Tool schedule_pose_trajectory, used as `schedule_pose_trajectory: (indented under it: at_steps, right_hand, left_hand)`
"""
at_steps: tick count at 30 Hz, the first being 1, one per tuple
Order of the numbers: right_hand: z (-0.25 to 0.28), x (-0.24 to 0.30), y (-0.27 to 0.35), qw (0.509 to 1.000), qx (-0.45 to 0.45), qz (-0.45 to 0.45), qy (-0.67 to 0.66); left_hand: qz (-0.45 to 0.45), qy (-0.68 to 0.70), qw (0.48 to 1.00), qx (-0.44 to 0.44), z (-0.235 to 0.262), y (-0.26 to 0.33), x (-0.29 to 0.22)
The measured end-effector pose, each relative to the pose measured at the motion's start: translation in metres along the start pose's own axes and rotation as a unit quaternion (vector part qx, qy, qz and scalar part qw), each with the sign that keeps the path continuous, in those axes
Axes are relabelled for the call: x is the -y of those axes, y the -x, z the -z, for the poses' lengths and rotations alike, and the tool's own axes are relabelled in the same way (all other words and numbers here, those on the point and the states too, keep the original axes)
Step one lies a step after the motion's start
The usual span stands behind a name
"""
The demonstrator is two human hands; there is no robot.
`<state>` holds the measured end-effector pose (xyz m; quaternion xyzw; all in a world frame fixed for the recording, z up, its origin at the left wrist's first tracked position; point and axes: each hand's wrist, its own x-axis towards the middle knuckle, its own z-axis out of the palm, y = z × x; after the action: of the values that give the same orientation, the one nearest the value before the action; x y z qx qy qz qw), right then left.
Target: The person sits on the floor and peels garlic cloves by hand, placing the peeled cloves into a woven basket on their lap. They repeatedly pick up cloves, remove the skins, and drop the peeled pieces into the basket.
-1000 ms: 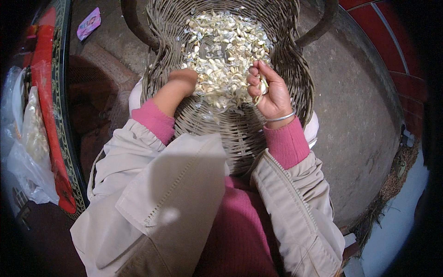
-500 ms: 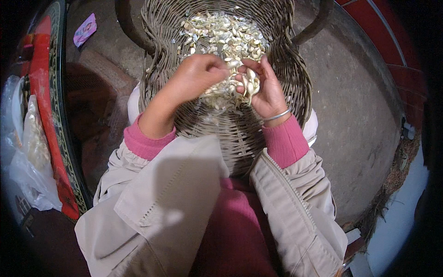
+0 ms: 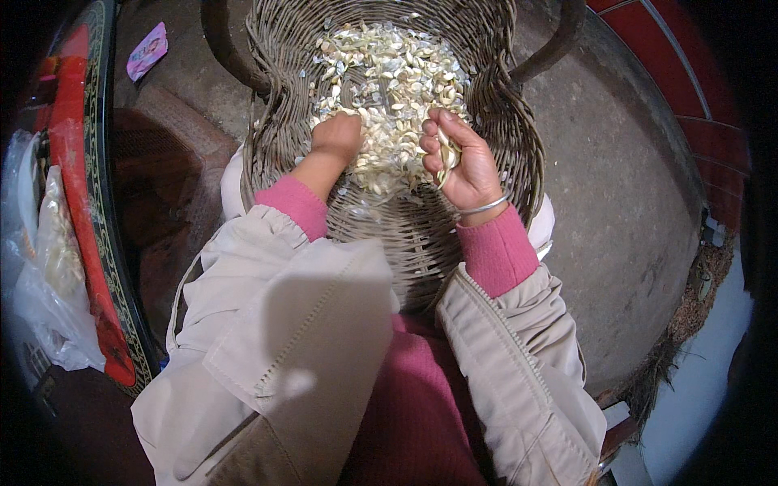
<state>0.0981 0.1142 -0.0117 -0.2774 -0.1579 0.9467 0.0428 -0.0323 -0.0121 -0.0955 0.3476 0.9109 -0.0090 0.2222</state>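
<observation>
A brown wicker basket stands between my legs. Pale, pointed, clove-shaped pieces and thin papery bits lie spread over its bottom. My left hand is closed, back upward, down at the pieces on the basket's left side; its fingertips are hidden, so what it holds does not show. My right hand is turned palm up above the right part of the basket. Its fingers curl around several pale pieces, which poke out against the palm. A silver bangle circles that wrist.
Curved dark handles rise on both sides of the basket. At left are a red table edge with a dark patterned border and a clear plastic bag. A pink packet lies on the concrete floor.
My left hand has left its place beside the right hand and moved left, down to the pieces in the basket. My right hand's fingers have curled further around its pieces.
</observation>
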Motion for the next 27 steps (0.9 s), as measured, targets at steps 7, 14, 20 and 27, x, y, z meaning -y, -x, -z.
schedule_pose_trajectory:
  at_steps: [7, 14, 20, 27]
  right_hand:
    - [0.001, -0.002, -0.003, 0.998, -0.023, 0.048, 0.042]
    - [-0.006, -0.003, -0.001, 0.996, -0.026, 0.04, 0.07]
    - [-0.001, 0.001, -0.001, 0.999, -0.01, 0.021, 0.026]
    - [0.002, 0.002, -0.002, 0.999, -0.013, 0.002, -0.037]
  left_hand:
    - [-0.011, 0.169, 0.982, -0.078, 0.016, 0.002, 0.002]
    - [-0.131, 0.535, 0.834, 0.041, 0.093, 0.036, -0.03]
    - [-0.135, 0.442, 0.881, -0.102, 0.09, 0.029, -0.02]
    - [-0.074, 0.136, 0.988, 0.001, 0.053, 0.035, 0.043]
